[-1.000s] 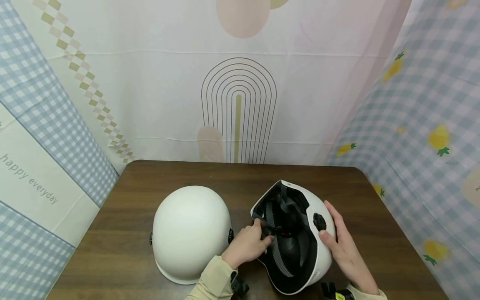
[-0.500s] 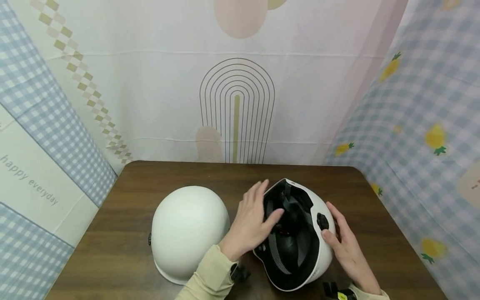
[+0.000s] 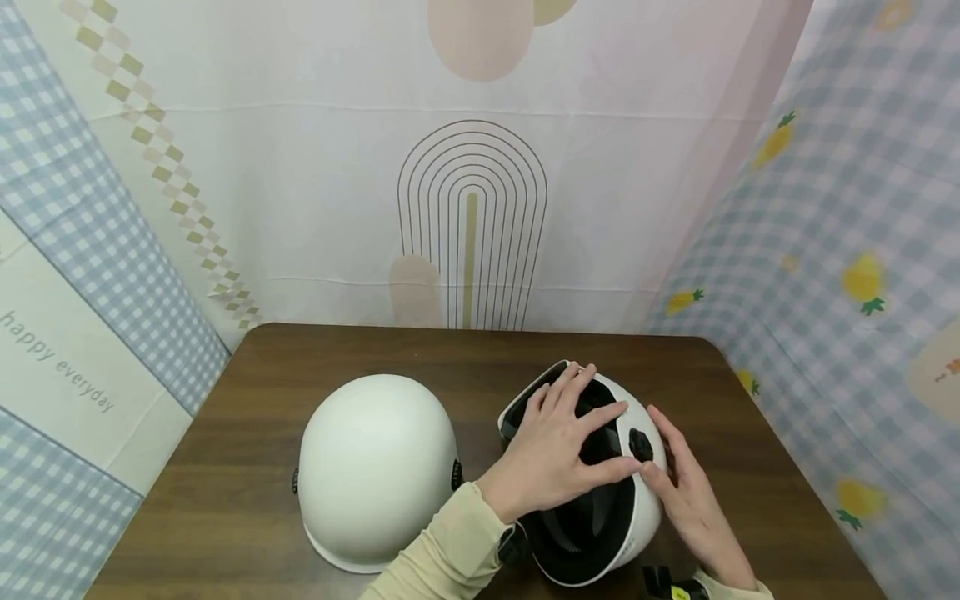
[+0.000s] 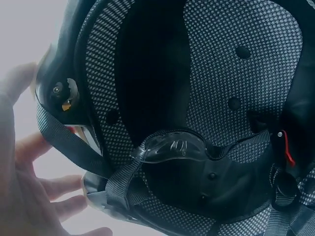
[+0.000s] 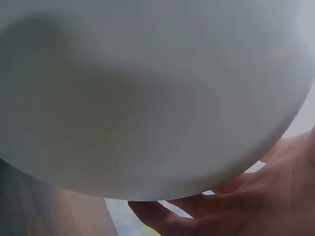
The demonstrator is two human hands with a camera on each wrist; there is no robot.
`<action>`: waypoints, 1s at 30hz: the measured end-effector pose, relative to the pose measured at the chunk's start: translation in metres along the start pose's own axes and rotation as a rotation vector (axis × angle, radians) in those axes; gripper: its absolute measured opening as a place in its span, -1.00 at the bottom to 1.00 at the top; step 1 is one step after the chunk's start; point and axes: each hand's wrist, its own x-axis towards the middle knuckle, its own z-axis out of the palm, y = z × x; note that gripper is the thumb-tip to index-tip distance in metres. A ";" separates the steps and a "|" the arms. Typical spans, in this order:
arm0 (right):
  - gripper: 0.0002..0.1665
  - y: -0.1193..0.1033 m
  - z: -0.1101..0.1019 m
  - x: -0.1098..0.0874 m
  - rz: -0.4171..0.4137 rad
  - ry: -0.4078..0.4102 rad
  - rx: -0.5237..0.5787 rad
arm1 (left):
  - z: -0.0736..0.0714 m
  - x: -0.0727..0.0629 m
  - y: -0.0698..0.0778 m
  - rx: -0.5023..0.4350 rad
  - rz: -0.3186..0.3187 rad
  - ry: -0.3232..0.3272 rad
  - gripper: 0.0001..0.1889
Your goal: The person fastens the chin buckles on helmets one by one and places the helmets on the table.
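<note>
A white helmet (image 3: 647, 521) with a black lining lies tilted on the right of the table, its opening facing up and left. My left hand (image 3: 551, 462) reaches across that opening with fingers spread, thumb and fingertips at the right rim beside the black side knob (image 3: 641, 445). My right hand (image 3: 697, 517) holds the outer shell from the right, thumb near the knob; in the right wrist view its fingers curve against the white shell (image 5: 162, 113). The left wrist view shows the mesh padding (image 4: 241, 29), a dark strap (image 4: 69, 142) and a small red tab (image 4: 288, 147) inside.
A second white helmet (image 3: 378, 475), dome up, stands on the brown wooden table (image 3: 217, 475) left of my left forearm. A white printed cloth (image 3: 322, 192) hangs behind the table, and blue checked cloth (image 3: 810, 292) borders the right side.
My left hand has left the strap at the helmet's left edge, lifted with fingers spreading, and moved right across the opening to the far rim. The right hand keeps its hold.
</note>
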 end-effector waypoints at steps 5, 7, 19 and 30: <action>-0.30 0.002 0.001 0.001 -0.032 -0.010 0.032 | 0.000 -0.001 -0.002 -0.003 -0.014 0.016 -0.34; -0.35 0.005 0.001 0.002 -0.030 -0.028 0.082 | 0.000 -0.002 -0.002 -0.018 -0.021 0.019 -0.33; -0.25 0.026 -0.001 0.001 0.262 -0.194 0.384 | -0.003 -0.003 -0.002 -0.047 -0.055 0.032 -0.25; -0.23 0.032 0.007 -0.002 0.407 -0.168 0.515 | -0.003 -0.003 -0.001 -0.077 -0.057 0.012 -0.17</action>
